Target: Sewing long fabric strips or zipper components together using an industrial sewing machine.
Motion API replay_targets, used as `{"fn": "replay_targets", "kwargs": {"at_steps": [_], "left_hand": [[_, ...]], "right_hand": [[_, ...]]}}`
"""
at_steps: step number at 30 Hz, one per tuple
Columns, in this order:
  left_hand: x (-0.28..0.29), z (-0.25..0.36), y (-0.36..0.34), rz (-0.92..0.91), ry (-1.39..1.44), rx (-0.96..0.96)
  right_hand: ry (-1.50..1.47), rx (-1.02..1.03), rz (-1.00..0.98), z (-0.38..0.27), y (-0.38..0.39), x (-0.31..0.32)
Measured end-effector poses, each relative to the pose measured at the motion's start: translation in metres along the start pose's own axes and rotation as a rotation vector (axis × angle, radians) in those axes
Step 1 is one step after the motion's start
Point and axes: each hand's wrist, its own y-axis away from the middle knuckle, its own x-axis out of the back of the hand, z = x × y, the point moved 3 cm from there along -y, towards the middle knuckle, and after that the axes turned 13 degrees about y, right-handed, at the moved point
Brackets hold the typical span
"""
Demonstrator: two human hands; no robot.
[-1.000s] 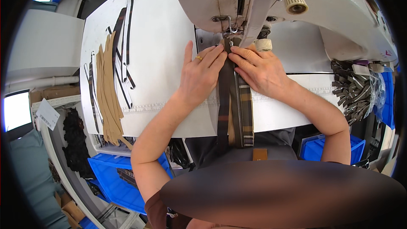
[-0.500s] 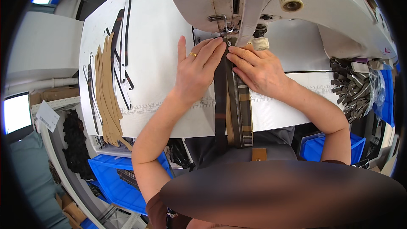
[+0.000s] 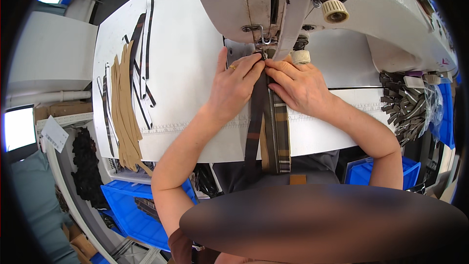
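Printed ruler markings (image 3: 163, 129) on the white table (image 3: 181, 58) flank the zipper (image 3: 273, 127).

dark fabric strip (image 3: 253, 132): tail's kicked out toward 7 o'clock | left hand (image 3: 231, 89) + right hand (image 3: 304, 88): fingertips scooted closer together

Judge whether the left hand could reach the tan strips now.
Probably yes: only thin dark strips lie between the left hand and the tan strips, though it's occupied beside the zipper.
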Motion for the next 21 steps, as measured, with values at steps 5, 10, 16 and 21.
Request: {"fn": "replay_targets", "kwargs": {"at_steps": [5,10,16,21], "left_hand": [[0.0,-0.003,0.0,0.008,0.017,0.007],[-0.001,-0.004,0.0,0.018,0.031,0.011],[-0.001,-0.002,-0.001,0.007,0.036,0.011],[-0.001,0.006,-0.001,-0.034,-0.005,0.03]], "right_hand": [[0.008,0.001,-0.003,0.0,0.0,0.0],[0.01,0.002,-0.009,0.0,0.0,-0.001],[-0.031,0.003,0.009,0.002,0.002,-0.003],[-0.142,-0.121,-0.04,0.01,0.006,-0.006]]}}
